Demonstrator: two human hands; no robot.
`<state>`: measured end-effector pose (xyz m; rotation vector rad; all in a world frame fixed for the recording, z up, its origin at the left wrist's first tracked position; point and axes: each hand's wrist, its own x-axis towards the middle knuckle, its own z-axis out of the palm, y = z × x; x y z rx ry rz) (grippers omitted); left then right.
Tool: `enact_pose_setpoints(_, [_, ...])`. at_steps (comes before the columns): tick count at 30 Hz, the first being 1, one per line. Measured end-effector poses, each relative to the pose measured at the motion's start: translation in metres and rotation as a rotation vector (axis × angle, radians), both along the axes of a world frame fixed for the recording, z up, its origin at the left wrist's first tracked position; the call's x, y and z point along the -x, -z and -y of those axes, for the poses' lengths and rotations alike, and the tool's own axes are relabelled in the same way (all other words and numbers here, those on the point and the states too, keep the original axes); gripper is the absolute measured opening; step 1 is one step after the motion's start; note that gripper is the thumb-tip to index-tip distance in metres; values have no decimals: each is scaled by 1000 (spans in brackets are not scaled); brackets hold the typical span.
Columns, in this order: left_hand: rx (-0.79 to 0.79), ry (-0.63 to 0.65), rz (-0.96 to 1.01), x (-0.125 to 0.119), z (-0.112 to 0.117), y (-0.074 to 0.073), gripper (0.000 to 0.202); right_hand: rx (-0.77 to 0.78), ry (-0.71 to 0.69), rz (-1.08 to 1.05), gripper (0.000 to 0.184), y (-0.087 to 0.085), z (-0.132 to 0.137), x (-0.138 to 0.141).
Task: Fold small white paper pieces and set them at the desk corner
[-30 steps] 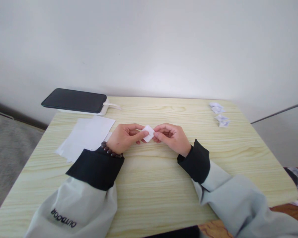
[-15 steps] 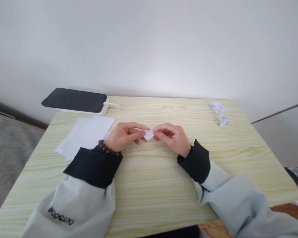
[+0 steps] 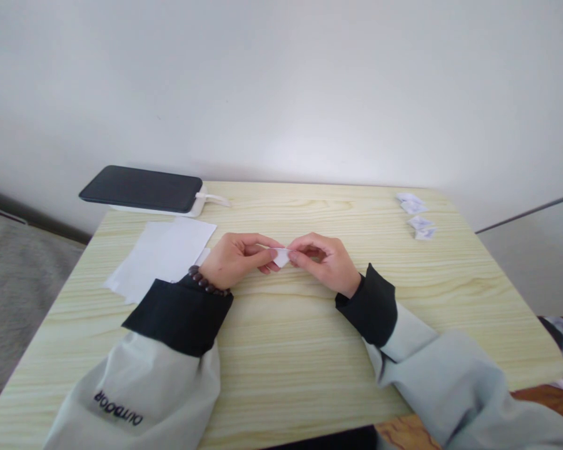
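Note:
A small folded piece of white paper [image 3: 281, 257] is held above the middle of the table, between my two hands. My left hand [image 3: 238, 257] pinches its left side with thumb and fingers. On the opposite side, my right hand [image 3: 323, 259] grips the right corner between thumb and forefinger. The paper's lower point shows below the fingertips; its other parts are hidden by them. Next to my left wrist lie several loose white paper sheets [image 3: 169, 247], partly covered by that wrist and sleeve.
A black phone [image 3: 143, 187] rests on a white block [image 3: 194, 209] at the back left, with a white cable [image 3: 216, 199] plugged in. Two folded paper pieces, one farther [image 3: 410, 202] and one nearer [image 3: 422, 227], sit at the back right. A white wall [image 3: 281, 87] rises behind the table [image 3: 291, 350].
My left hand has shifted slightly right, closer to my right hand. The paper's upper edge now looks straighter, with both thumbs pressed against it.

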<state>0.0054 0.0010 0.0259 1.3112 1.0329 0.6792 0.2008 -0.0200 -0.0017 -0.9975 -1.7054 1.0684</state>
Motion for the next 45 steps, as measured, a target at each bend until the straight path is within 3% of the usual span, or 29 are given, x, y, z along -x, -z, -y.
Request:
enact_pose_setpoints(7, [124,-13,106,4,-5,0,28,-261,42,135,11,-6,1,-2])
enact_pose_setpoints(14, [84,-37,-2,0,-4,0,31,-510,26,250,19,-7,0,-3])
enact_pose_setpoints(19, [63,-48,-48,0,-4,-3,33,-486,-2,258,22,-10,1,-5])
enact_pose_setpoints(23, [22,-46,-86,0,-3,-1,28,-356,-26,212,18,-12,1,-5])
enact_pose_setpoints(30, [-147,-82,-114,-1,0,12,29,-170,101,309,17,-10,-2,1])
enact_pose_setpoints(39, [-172,-60,-155,-1,1,13,33,-182,123,325,17,-5,-3,2])
enact_pose_setpoints(45, [-195,-54,-190,-2,0,11,30,-353,53,401,18,-6,-2,1])
